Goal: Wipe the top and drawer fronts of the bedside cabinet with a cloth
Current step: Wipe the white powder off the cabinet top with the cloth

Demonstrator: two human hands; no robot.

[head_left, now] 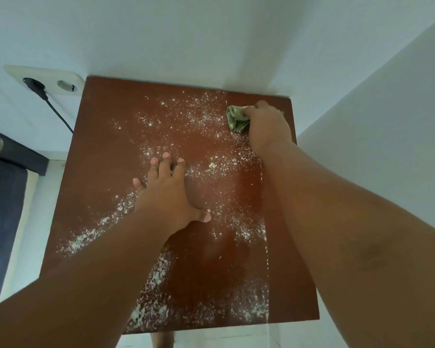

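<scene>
Cloth point(236, 119) bunched, long axis front-to-back, right hand point(266, 126) gripping

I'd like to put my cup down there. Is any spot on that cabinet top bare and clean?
Only the wiped strip along the cabinet top's right edge, under the right hand gripping the cloth. White powder litters the rest, and the left hand presses flat mid-top.

The right hand point(266, 126) presses a bunched green cloth point(235, 119) at the cabinet top's point(106, 136) far right; the left hand point(166, 192) lies flat amid white powder point(186, 116).
</scene>
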